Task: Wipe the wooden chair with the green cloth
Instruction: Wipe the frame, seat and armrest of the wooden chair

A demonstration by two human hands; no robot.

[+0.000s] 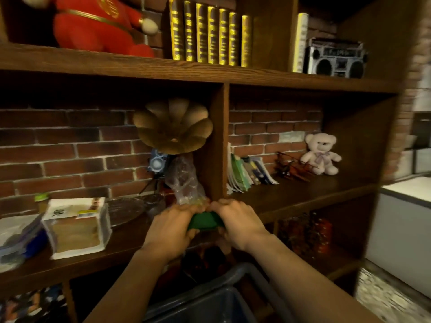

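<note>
Fingers of the left hand and of the right hand are clenched on the green cloth, which is bunched between the two hands, side by side, in front of the shelf edge. Both bare forearms reach up from the bottom of the view. Below them sits a dark bin, only its rim and inside showing.

Just beyond the hands, on the wooden shelf, stands a crinkled clear bag, with a glass dish to its left. Further left lies a wrapped white pack. Behind the bag rises a gramophone horn and a small blue camera on a tripod, against the brick wall.

In the right compartment, leaning booklets, a red model plane and a pale teddy stand well apart from the hands.

On the top shelf are a red plush, a row of gilt books and a boombox.

No chair can be made out.
</note>
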